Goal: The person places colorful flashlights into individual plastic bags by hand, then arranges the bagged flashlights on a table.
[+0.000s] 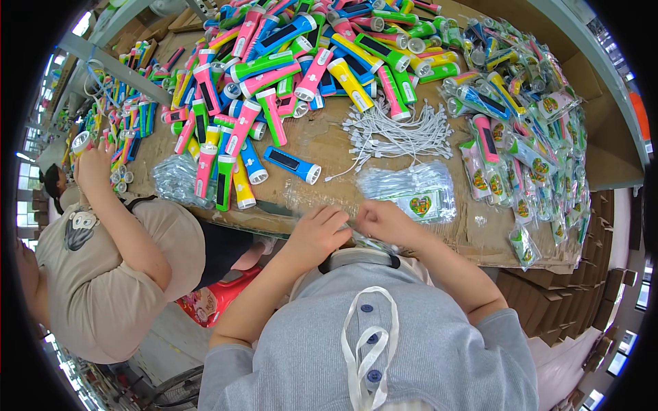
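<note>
At the table's front edge my left hand [319, 234] and my right hand [385, 223] work close together, fingers bent and closed. Between and just below them shows a shiny clear plastic bag [373, 243], pinched by both hands; what is inside it I cannot make out. Just beyond my right hand lies a stack of flat clear bags [411, 195] with green printed cards. Behind that stack is a heap of white cables [401, 133]. A blue flashlight [293, 165] with a dark panel lies by itself beyond my left hand.
Pink, green, yellow and blue flashlights [274, 65] are piled across the back. Bagged flashlights [528, 151] heap up at the right. More clear bags [179, 179] lie at left, near a co-worker [116, 274] holding a flashlight [82, 142]. A metal post [113, 68] crosses the upper left.
</note>
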### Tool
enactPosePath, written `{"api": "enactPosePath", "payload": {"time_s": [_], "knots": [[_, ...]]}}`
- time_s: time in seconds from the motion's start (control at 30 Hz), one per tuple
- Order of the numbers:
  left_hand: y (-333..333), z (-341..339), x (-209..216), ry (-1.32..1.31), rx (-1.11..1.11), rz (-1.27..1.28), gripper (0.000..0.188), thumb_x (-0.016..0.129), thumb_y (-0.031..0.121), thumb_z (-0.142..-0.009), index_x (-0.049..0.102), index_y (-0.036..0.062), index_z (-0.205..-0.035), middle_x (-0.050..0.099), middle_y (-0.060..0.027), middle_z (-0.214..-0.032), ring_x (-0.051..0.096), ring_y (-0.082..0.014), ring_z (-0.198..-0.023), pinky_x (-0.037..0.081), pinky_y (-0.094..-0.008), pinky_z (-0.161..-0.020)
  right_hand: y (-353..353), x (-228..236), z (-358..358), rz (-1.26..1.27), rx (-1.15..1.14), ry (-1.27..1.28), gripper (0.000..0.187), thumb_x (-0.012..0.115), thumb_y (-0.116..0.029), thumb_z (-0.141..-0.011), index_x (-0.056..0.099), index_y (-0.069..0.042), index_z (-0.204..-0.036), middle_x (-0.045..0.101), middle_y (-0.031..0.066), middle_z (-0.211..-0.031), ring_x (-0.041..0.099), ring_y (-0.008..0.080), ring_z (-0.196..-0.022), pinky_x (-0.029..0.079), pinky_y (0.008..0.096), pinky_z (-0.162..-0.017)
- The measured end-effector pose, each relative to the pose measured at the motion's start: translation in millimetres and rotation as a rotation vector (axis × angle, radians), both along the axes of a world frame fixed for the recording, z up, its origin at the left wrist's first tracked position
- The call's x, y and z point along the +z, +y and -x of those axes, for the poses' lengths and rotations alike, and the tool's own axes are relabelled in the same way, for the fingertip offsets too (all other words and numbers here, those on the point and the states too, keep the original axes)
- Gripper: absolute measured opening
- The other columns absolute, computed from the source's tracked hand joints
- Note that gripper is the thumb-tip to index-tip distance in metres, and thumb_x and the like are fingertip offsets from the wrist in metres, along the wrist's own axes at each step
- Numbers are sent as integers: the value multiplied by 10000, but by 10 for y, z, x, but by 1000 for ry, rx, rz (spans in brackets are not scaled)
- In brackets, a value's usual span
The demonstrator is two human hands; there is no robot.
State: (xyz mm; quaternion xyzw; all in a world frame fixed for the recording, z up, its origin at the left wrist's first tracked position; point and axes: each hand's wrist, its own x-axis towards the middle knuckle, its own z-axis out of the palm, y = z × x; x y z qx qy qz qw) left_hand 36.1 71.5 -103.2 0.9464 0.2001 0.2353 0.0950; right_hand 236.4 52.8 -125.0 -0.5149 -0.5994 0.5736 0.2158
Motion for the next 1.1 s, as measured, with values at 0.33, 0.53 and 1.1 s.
{"api": "enactPosePath", "payload": {"time_s": [0.33,0.53,1.1], "knots": [[-176,321,-787,177,351,579,138,638,92,-695,528,58,-771,504,-113,-845,504,-300,-844,404,-388,-715,891,-933,-629,-383,-565,-640,287,600,-243,-764,595,-40,-967,585,178,-1001,570,322,-910,470,392,-765],[-138,259,-835,-27,450,710,142,665,82,-645,534,63,-697,501,-100,-809,503,-293,-820,403,-391,-685,1213,-798,-813,-534,-450,-932,147,596,-184,-774,609,-95,-891,569,105,-968,562,314,-864,470,406,-744],[74,437,-970,191,84,271,140,617,160,-633,559,92,-741,543,-46,-813,514,-209,-875,360,-349,-807,174,-949,392,212,333,-181,619,286,-481,-908,589,-21,-627,564,137,-628,548,257,-627,431,357,-634]]}}
